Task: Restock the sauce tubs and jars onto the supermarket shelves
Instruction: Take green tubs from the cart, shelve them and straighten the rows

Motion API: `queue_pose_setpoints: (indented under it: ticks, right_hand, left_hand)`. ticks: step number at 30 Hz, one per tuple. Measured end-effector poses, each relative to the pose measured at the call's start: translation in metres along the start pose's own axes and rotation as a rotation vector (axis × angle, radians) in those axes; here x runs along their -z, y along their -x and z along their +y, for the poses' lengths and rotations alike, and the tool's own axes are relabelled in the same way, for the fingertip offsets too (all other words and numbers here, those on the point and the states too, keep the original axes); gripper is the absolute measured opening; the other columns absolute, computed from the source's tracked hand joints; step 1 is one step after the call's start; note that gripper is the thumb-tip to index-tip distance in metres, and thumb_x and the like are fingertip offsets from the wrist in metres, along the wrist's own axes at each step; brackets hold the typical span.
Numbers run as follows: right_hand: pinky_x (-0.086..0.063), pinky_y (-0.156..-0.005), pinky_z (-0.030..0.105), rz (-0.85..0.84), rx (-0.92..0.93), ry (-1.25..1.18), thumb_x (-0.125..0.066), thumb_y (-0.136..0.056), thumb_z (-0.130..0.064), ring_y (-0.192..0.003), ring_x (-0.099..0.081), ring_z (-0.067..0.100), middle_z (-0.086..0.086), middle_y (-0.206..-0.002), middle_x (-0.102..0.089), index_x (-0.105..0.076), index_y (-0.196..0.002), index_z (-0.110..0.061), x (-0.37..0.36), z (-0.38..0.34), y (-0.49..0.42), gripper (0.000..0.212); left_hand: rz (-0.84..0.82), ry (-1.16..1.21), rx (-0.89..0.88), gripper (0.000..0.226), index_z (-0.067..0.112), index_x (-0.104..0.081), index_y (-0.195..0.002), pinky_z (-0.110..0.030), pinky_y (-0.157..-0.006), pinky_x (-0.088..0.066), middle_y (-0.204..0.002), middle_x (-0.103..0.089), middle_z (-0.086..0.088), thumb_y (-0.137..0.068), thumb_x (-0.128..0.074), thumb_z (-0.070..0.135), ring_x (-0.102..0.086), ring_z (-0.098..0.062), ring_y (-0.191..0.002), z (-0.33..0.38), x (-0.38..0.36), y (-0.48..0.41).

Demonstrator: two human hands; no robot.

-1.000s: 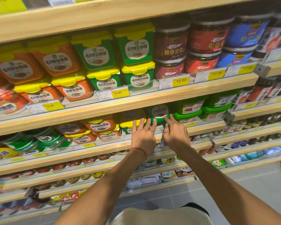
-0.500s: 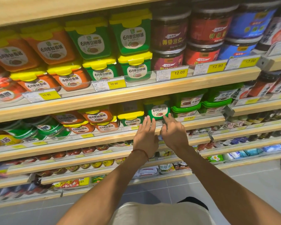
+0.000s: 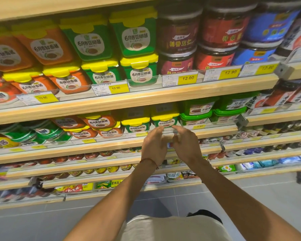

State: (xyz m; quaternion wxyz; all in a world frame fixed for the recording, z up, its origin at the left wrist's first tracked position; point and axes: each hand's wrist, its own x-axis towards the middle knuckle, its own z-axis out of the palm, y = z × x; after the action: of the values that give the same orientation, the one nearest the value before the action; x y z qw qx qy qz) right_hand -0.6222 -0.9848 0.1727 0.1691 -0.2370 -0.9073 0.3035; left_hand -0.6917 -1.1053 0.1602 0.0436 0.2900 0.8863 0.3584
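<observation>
Both hands (image 3: 154, 146) (image 3: 186, 145) pulled back from wooden shelf (image 3: 215, 132).

Shelf edges (image 3: 146, 100) pale matt wood w/ clear glossy plastic strips, tubs (image 3: 139, 70) glossy plastic, floor (image 3: 268, 192) matt grey tile.

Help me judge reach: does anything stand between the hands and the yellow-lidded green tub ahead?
Only the clear front rail of the shelf, low before the green tub. The left hand and right hand are empty, fingertips at that rail.
</observation>
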Motion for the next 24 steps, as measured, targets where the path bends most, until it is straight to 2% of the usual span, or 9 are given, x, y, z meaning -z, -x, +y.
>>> queue_pose_setpoints:
  ticks: [3,6,10,14,16,19,21,24]
  right_hand:
    - [-0.050,-0.102,0.038,0.016,-0.029,0.025,-0.057,-0.095,-0.009,-0.126,-0.061,0.029,0.013,-0.132,-0.068,-0.064,-0.136,-0.009,0.011,0.007,0.006,0.041]
    - [-0.051,-0.100,0.041,0.042,-0.068,0.043,-0.061,-0.094,-0.011,-0.123,-0.060,0.033,0.015,-0.130,-0.069,-0.065,-0.135,-0.007,0.023,0.016,0.022,0.040]
    - [-0.050,-0.100,0.043,0.066,-0.175,0.069,-0.059,-0.096,-0.016,-0.125,-0.057,0.032,0.012,-0.132,-0.066,-0.062,-0.137,-0.014,0.039,0.033,0.053,0.041]
    - [-0.052,-0.092,0.040,0.143,-0.325,0.097,-0.061,-0.095,-0.017,-0.114,-0.063,0.033,0.011,-0.125,-0.069,-0.064,-0.135,-0.012,0.060,0.054,0.089,0.040]
    - [-0.055,-0.087,0.041,0.204,-0.413,0.113,-0.064,-0.094,-0.017,-0.109,-0.065,0.033,0.010,-0.123,-0.070,-0.067,-0.131,-0.013,0.072,0.064,0.110,0.038]
    - [-0.053,-0.090,0.043,0.250,-0.551,0.150,-0.065,-0.094,-0.019,-0.117,-0.062,0.033,0.010,-0.128,-0.069,-0.066,-0.133,-0.015,0.090,0.085,0.148,0.040]
    - [-0.051,-0.095,0.043,0.293,-0.636,0.163,-0.065,-0.094,-0.020,-0.123,-0.059,0.034,0.011,-0.130,-0.068,-0.066,-0.134,-0.013,0.102,0.103,0.172,0.040]
    - [-0.052,-0.093,0.042,0.382,-0.736,0.161,-0.067,-0.092,-0.017,-0.118,-0.061,0.036,0.012,-0.126,-0.070,-0.068,-0.130,-0.012,0.125,0.136,0.207,0.039]
  left_hand:
    - [-0.058,-0.053,-0.025,0.043,0.011,-0.058,-0.136,-0.038,-0.103,-0.048,-0.134,-0.063,-0.010,-0.093,-0.054,0.013,-0.058,-0.030,-0.122,0.012,0.008,0.000]
    - [-0.164,-0.114,-0.069,0.049,0.012,-0.054,-0.142,-0.040,-0.108,-0.044,-0.141,-0.058,-0.011,-0.093,-0.050,0.018,-0.053,-0.032,-0.128,0.015,0.005,0.002]
    - [-0.280,-0.153,-0.160,0.048,0.012,-0.057,-0.139,-0.043,-0.098,-0.049,-0.134,-0.061,-0.014,-0.093,-0.049,0.025,-0.057,-0.037,-0.119,0.026,-0.006,0.012]
    - [-0.441,-0.168,-0.301,0.049,0.013,-0.045,-0.150,-0.034,-0.115,-0.030,-0.154,-0.046,-0.012,-0.103,-0.050,0.026,-0.041,-0.029,-0.142,0.047,-0.030,0.020]
    - [-0.513,-0.176,-0.348,0.051,0.016,-0.038,-0.154,-0.030,-0.117,-0.024,-0.160,-0.038,-0.008,-0.106,-0.046,0.029,-0.033,-0.026,-0.147,0.060,-0.047,0.026]
    - [-0.638,-0.179,-0.377,0.052,0.021,-0.036,-0.155,-0.035,-0.119,-0.028,-0.162,-0.035,-0.004,-0.106,-0.045,0.036,-0.030,-0.025,-0.149,0.084,-0.077,0.038]
    - [-0.679,-0.199,-0.427,0.051,0.020,-0.041,-0.152,-0.043,-0.115,-0.036,-0.156,-0.043,-0.006,-0.104,-0.049,0.035,-0.039,-0.029,-0.143,0.103,-0.101,0.045]
    - [-0.734,-0.207,-0.530,0.046,0.018,-0.051,-0.145,-0.044,-0.108,-0.042,-0.147,-0.052,-0.009,-0.101,-0.054,0.032,-0.047,-0.032,-0.135,0.140,-0.140,0.056]
